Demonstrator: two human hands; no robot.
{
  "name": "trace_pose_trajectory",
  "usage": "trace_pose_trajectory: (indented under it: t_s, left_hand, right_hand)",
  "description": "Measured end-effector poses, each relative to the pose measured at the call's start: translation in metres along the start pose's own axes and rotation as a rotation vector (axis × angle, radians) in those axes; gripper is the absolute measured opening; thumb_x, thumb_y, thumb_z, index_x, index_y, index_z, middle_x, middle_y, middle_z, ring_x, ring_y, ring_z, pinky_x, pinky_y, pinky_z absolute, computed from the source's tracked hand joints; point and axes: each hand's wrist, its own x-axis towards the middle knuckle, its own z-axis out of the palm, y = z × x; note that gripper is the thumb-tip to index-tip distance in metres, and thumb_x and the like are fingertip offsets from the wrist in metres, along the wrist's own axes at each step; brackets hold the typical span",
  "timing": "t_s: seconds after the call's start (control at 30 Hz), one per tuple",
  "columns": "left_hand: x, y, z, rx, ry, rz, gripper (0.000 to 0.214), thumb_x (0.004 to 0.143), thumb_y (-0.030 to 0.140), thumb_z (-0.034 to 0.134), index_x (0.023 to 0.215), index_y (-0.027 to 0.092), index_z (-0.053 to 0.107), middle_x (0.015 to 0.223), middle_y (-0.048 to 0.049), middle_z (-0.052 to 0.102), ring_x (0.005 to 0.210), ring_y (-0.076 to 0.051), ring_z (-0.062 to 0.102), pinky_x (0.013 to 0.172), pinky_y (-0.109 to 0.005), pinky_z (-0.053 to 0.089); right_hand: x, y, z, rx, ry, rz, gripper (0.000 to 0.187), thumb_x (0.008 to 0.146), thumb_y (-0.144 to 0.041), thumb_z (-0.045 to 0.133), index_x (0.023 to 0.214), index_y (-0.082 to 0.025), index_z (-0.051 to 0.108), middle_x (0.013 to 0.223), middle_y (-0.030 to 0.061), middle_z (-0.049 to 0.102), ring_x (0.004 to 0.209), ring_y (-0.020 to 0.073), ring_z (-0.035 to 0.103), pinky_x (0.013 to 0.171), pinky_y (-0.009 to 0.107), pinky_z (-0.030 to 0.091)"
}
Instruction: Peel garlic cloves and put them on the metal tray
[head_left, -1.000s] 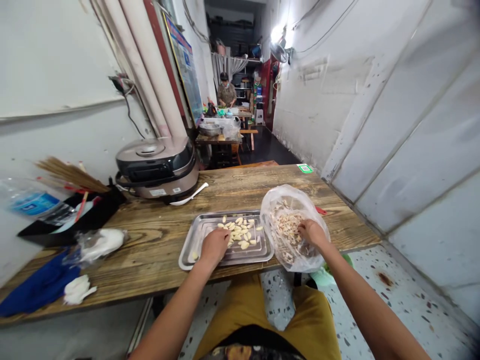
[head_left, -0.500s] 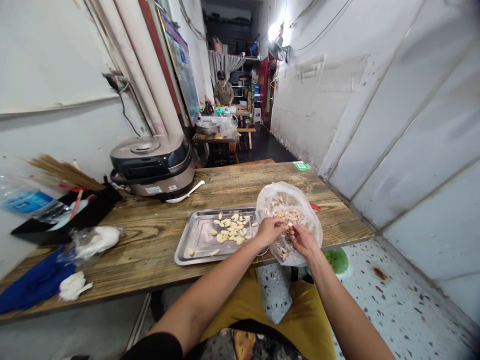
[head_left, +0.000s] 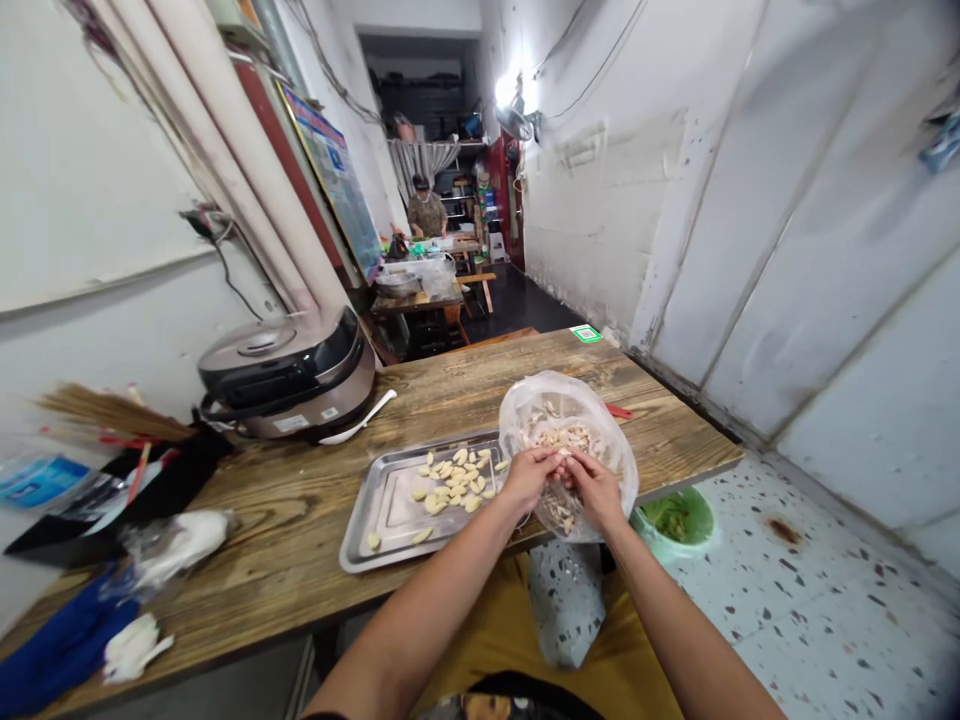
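A pale garlic clove (head_left: 564, 453), largely covered by the fingertips, is pinched between my left hand (head_left: 531, 478) and my right hand (head_left: 598, 488). Both hands are closed and meet over a container lined with a clear plastic bag (head_left: 624, 450). In the bag lie many unpeeled garlic cloves (head_left: 574, 437) and papery skins. Left of my hands, a shallow metal tray (head_left: 361, 528) holds several peeled cloves (head_left: 456, 482), mostly towards its right side. A red handle (head_left: 619, 411) sticks out from behind the bag.
A rice cooker (head_left: 289, 375) and a white spoon (head_left: 360, 418) stand at the table's back left. Nearer are a black box (head_left: 52, 530) with chopsticks, a blue cloth (head_left: 64, 640) and crumpled tissue (head_left: 133, 648). A green bin (head_left: 679, 520) sits on the floor. A person (head_left: 427, 212) works farther back.
The view has tilted and shifted slightly, showing more of the green bin. My hands stay over the bag, and my fingers have drawn closer together around the clove.
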Motion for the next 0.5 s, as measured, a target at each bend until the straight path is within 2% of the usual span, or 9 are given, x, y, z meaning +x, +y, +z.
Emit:
trace_pose_trajectory:
  t_s: [0.17, 0.33, 0.43, 0.5]
  left_hand:
    - [-0.002, -0.005, 0.003, 0.088, 0.014, -0.018, 0.026, 0.059, 0.027, 0.072, 0.076, 0.008, 0.067, 0.054, -0.0011, 0.059, 0.047, -0.006, 0.05, 0.049, -0.017, 0.04]
    - [-0.002, -0.006, 0.0, 0.415, 0.175, 0.174, 0.023, 0.066, 0.026, 0.063, 0.083, 0.011, 0.069, 0.055, -0.0011, 0.062, 0.047, -0.009, 0.053, 0.049, -0.02, 0.042]
    - [-0.006, -0.003, -0.003, 0.608, 0.169, 0.271, 0.022, 0.069, 0.028, 0.059, 0.083, 0.014, 0.07, 0.058, -0.0017, 0.064, 0.051, -0.011, 0.056, 0.052, -0.022, 0.044]
    - [-0.008, -0.001, -0.004, 0.652, 0.139, 0.284, 0.023, 0.07, 0.028, 0.058, 0.083, 0.014, 0.07, 0.062, -0.0028, 0.066, 0.054, -0.012, 0.058, 0.054, -0.023, 0.046]
  right_hand:
    - [-0.003, 0.004, 0.0, -0.06, 0.018, -0.055, 0.034, 0.068, -0.039, 0.063, 0.095, -0.02, 0.064, 0.062, -0.0014, 0.064, 0.048, 0.0112, 0.052, 0.046, 0.024, 0.042]
    - [-0.008, 0.007, 0.008, -0.089, 0.045, -0.107, 0.022, 0.071, -0.04, 0.06, 0.082, -0.021, 0.06, 0.056, -0.0033, 0.06, 0.045, 0.0106, 0.05, 0.042, 0.021, 0.038]
    - [-0.013, 0.011, 0.012, -0.18, 0.077, -0.172, 0.02, 0.071, -0.04, 0.061, 0.079, -0.022, 0.06, 0.061, -0.0012, 0.063, 0.05, 0.013, 0.055, 0.049, 0.023, 0.043]
    - [-0.015, 0.012, 0.014, -0.236, 0.102, -0.219, 0.019, 0.07, -0.039, 0.062, 0.079, -0.022, 0.061, 0.066, 0.0005, 0.065, 0.056, 0.0146, 0.058, 0.057, 0.025, 0.046]
